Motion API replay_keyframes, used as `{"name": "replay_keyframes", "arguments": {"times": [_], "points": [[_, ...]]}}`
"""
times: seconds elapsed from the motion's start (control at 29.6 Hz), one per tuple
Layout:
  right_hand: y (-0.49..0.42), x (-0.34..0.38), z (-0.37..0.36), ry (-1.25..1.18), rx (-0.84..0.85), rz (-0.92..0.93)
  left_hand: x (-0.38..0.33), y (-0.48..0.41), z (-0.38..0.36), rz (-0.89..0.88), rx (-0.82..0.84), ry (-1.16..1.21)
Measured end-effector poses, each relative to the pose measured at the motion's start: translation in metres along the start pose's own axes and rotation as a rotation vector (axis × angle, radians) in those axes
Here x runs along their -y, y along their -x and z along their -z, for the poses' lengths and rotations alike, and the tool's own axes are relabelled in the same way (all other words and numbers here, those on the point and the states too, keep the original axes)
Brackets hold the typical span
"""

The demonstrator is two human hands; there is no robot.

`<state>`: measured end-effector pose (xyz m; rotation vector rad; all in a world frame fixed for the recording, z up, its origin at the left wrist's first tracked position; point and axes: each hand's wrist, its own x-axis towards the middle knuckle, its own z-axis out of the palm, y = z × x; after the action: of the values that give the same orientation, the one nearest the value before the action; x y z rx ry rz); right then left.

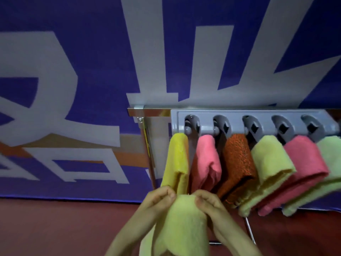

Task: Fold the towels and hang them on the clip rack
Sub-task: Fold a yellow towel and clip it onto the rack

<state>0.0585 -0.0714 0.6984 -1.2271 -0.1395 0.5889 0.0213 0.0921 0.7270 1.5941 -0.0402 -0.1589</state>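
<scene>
one more towel heads for a crowded clip rack

a person's left hand (162, 197) and right hand (208, 202) each pinch the top of a pale yellow-green towel (181, 224), held up in front of the chest and just below the row already hanging. the fingers of both hands are curled tight on the bunched fold, one on either side of it, apparently to keep the layers together in a narrow crest that could be pushed into a clip. the rest of the cloth hangs down out of view.

above, the grey clip rack (236, 124) is fixed on a shiny metal rail (147, 112) before a blue and white banner (73, 71). six towels hang from it, side by side and touching: a yellow towel (177, 159) at the left end, a pink towel (206, 161), an orange towel (238, 163), a light yellow towel (269, 163), a second pink towel (304, 159) and a green towel (330, 163) at the frame's edge. each is caught by its folded top, so the loose ends hang free.

whether any clip is still free cannot be told from here; the held towel sits nearest the left end, below the yellow and pink ones. the job looks close to done.
</scene>
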Motion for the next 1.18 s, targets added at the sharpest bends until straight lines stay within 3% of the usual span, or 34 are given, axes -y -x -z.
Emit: {"name": "replay_keyframes", "arguments": {"times": [0.14,0.44,0.71,0.91,0.98,1.18], "points": [[-0.010,0.031,-0.022,-0.092,-0.070,0.006,-0.026,-0.018,0.014,0.002,-0.050,0.035],[-0.017,0.057,-0.035,-0.208,-0.287,-0.036,-0.040,-0.036,0.018,0.013,0.041,0.057],[-0.033,0.075,-0.036,-0.272,-0.300,-0.044,-0.046,-0.052,0.011,0.024,-0.034,0.121],[-0.048,0.079,-0.035,-0.131,-0.402,-0.091,-0.042,-0.065,0.016,0.099,-0.124,0.138],[-0.051,0.075,-0.036,-0.148,-0.354,-0.125,-0.039,-0.062,0.016,0.113,-0.123,0.143],[-0.060,0.087,-0.056,-0.201,-0.342,0.021,-0.056,-0.070,0.023,0.025,-0.161,0.169]]}}
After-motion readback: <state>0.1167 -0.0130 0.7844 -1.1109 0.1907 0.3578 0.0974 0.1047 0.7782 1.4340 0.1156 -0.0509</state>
